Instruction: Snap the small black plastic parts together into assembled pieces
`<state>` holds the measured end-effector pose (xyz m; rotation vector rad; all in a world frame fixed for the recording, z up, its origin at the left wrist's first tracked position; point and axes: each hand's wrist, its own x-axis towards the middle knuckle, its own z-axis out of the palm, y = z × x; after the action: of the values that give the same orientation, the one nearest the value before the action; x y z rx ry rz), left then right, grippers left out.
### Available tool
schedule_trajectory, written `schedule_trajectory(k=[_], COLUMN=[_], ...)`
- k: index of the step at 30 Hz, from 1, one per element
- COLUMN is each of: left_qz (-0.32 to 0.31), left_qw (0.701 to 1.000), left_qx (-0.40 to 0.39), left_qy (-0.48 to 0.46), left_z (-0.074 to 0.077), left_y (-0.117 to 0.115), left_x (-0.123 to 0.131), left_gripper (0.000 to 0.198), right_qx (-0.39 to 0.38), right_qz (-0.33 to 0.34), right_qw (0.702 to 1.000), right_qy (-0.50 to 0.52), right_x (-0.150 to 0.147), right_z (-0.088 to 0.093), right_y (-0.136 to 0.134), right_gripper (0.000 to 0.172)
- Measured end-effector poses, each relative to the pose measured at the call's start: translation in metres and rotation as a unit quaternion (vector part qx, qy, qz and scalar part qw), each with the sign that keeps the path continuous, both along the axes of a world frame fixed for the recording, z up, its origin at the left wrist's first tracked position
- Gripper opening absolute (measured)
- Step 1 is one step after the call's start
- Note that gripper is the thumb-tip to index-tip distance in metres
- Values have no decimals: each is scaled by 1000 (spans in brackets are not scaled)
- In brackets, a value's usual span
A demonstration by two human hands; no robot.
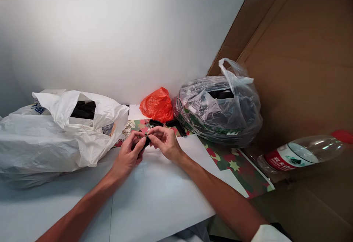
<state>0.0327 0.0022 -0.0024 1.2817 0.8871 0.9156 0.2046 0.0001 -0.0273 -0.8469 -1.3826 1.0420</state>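
Both hands meet over the white sheet [160, 187] in the middle of the table. My left hand [132, 148] is closed around a small black piece [147, 141], whose exact kind I cannot make out. The thumb and fingers of my right hand [165, 143] are pinched at the top end of that piece; anything tiny between them is too small to tell. Just behind the hands lie several black pieces [180, 128] like the held one. A scatter of small shiny metal-looking bits [128, 128] spreads to their left.
A white plastic bag [55, 139] with dark contents stands at left. An orange-red bag [157, 104] sits by the wall. To the right are a full clear plastic bag [217, 113], a camouflage-patterned mat [234, 164], a tilted bottle [298, 153] and a cardboard wall [306, 58].
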Motion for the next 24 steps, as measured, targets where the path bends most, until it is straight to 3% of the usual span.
schedule_trajectory(k=[4,9,14,24], left_qz=[-16,-35,-40,-21], left_qw=[1000,999,999,1000], left_qx=[5,-12,-9,-9], left_qy=[9,-13,-27,-19], left_z=[-1,-4,-4,0], left_y=[0,1,1,-1], left_x=[-1,-3,-2,-2], left_gripper=[55,54,52,53], right_qx=[3,20,14,-11], right_qz=[11,57,72,62], right_qw=[1000,997,997,998], right_qy=[14,41,29,24], right_x=[1,3,2,1], right_z=[-2,-6,-8,-8], right_y=[1,5,6,3], right_gripper=[43,57,46,40])
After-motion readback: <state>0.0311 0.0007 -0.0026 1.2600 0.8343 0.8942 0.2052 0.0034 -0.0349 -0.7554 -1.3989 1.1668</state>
